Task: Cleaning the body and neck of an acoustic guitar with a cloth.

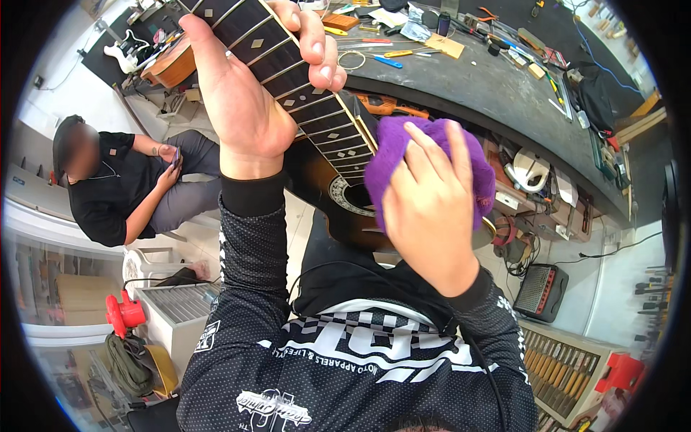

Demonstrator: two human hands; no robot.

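My left hand (243,108) is wrapped around the neck of an acoustic guitar, its thumb on one side and fingertips over the other. The dark fretboard (307,102) has metal frets and pale diamond inlays. Below it, the sunburst guitar body (345,227) rests by my lap, with a patterned rosette (340,195) around the soundhole. A purple cloth (480,162) is bunched under my right hand (432,208), beside the lower end of the fretboard. That hand and cloth hide part of the body and soundhole.
A dark workbench (513,102) curves across the far side, strewn with hand tools. A seated person (124,178) holds a phone at left. Another acoustic guitar (170,62) lies behind them. An amplifier (541,291) stands on the floor at right, near a rack of files (561,367).
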